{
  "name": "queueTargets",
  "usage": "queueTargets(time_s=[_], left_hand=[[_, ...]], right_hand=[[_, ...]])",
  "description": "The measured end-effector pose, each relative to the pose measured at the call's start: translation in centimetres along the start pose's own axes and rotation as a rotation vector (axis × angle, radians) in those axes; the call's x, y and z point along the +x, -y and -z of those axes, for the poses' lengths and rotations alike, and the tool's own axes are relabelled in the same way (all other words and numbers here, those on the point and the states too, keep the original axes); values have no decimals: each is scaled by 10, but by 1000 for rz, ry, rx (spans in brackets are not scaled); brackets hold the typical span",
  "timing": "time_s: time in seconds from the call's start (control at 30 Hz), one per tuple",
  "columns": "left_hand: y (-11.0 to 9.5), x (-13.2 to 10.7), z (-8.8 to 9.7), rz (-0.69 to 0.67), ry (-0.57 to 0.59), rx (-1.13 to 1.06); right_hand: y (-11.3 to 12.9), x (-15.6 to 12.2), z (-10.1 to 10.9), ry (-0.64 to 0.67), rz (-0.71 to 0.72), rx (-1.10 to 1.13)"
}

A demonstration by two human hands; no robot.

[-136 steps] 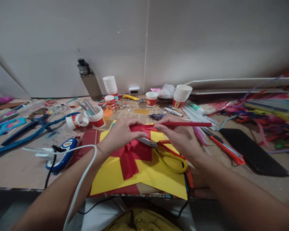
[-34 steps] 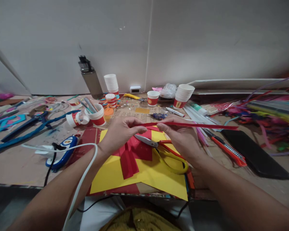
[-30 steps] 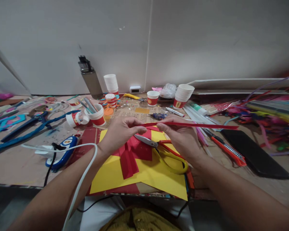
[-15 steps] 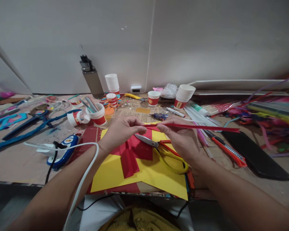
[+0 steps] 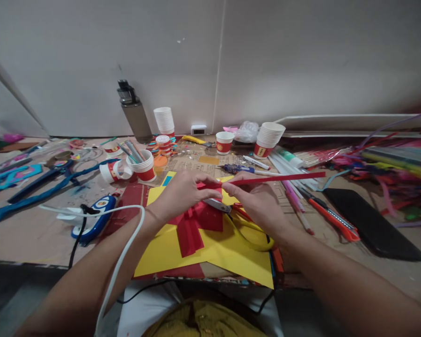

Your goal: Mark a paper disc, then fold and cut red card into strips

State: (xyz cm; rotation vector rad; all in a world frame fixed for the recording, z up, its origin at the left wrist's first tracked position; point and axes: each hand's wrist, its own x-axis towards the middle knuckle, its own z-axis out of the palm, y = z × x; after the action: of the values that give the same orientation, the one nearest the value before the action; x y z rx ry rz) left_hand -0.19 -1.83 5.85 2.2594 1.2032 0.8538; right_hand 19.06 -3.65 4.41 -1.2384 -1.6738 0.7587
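Note:
A narrow red paper strip (image 5: 289, 178) runs between both hands, its long end sticking out to the right. My left hand (image 5: 184, 194) pinches its left end between thumb and fingers. Close beside it, my right hand (image 5: 254, 196) grips the strip with thumb and forefinger. Beneath the hands lie yellow-handled scissors (image 5: 252, 238), partly covered by my right hand. Red paper pieces (image 5: 189, 236) rest on a yellow paper sheet (image 5: 154, 257) at the table's front edge.
Paper cups (image 5: 268, 135) stand at the back, near a dark bottle (image 5: 135, 114). At right lie a red utility knife (image 5: 333, 219) and a black phone (image 5: 372, 224). To the left are a blue-and-white glue gun-like device (image 5: 98, 220), a white cable (image 5: 126, 248) and blue-handled tools (image 5: 45, 187).
Both hands have shifted slightly left. The strip's free right end has moved left and up, and my left fingers have curled further over its left end.

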Motion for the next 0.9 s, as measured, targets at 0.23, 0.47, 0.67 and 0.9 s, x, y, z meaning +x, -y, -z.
queueTargets(time_s=[0.23,0.47,0.67,0.9], left_hand=[[0,-2,-4,-16,38,12],[6,-1,5,77,56,43],[13,2,14,139,19,-45],[16,5,15,127,51,-166]], right_hand=[[-4,-1,-2,10,46,-35],[1,3,5,-70,12,49],[-7,10,12,-122,-63,159],[-12,11,6,-109,-104,237]])
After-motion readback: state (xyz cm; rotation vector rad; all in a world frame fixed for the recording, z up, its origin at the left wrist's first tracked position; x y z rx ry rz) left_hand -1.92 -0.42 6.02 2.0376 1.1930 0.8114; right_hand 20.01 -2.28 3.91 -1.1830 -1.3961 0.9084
